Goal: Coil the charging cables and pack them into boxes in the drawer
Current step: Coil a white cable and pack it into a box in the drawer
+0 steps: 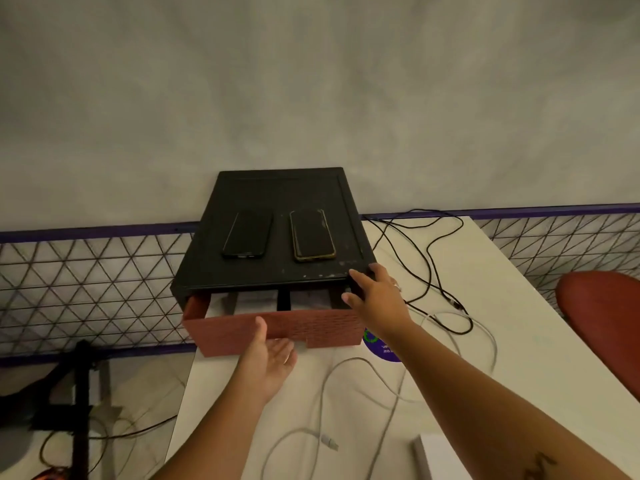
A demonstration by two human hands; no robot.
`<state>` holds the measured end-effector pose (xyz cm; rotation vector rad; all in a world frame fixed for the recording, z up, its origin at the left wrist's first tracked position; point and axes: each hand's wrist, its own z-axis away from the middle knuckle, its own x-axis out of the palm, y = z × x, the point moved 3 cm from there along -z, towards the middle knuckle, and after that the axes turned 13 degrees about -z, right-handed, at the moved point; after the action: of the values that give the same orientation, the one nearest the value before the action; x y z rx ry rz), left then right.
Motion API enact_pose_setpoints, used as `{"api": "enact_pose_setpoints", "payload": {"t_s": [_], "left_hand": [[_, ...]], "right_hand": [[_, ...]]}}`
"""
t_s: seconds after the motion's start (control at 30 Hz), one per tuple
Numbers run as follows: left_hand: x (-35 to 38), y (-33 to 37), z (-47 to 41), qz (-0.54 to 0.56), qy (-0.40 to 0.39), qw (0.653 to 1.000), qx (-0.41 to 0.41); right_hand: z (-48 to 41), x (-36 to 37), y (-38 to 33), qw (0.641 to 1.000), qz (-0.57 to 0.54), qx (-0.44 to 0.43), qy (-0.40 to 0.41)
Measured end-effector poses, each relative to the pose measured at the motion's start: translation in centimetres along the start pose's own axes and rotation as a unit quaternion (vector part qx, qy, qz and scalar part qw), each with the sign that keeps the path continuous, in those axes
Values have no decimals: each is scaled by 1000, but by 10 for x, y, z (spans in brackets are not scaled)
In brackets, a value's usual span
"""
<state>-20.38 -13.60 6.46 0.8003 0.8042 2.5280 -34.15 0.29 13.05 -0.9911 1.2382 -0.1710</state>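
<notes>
A black drawer cabinet (277, 192) stands at the far end of the white table (519, 341). Its red brick-patterned drawer (242, 336) is pulled partly out, showing white boxes (256, 301) inside. My left hand (268, 360) hooks its fingers under the drawer front, thumb against the face. My right hand (375, 299) grips the cabinet's front right corner. A white charging cable (325, 386) lies loose on the table between my arms. A black cable (429, 258) sprawls to the right of the cabinet.
Two phones (247, 233) (311, 235) lie on the cabinet top. A purple round sticker (379, 346) sits by the drawer's right corner. A white box (438, 455) rests at the near right table edge. A red chair (602, 317) stands right. A wire mesh fence (86, 289) runs behind.
</notes>
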Motion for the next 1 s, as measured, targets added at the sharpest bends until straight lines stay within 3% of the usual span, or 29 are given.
{"api": "enact_pose_setpoints", "payload": {"t_s": [0.37, 0.53, 1.0], "left_hand": [[1, -19, -19, 70, -9, 997, 23], [-10, -46, 10, 86, -16, 996, -1], [-44, -94, 74, 102, -4, 994, -48]], "right_hand": [[-36, 3, -2, 993, -34, 60, 95], [-37, 5, 5, 991, -45, 37, 118], [-34, 1, 0, 991, -40, 39, 122]]}}
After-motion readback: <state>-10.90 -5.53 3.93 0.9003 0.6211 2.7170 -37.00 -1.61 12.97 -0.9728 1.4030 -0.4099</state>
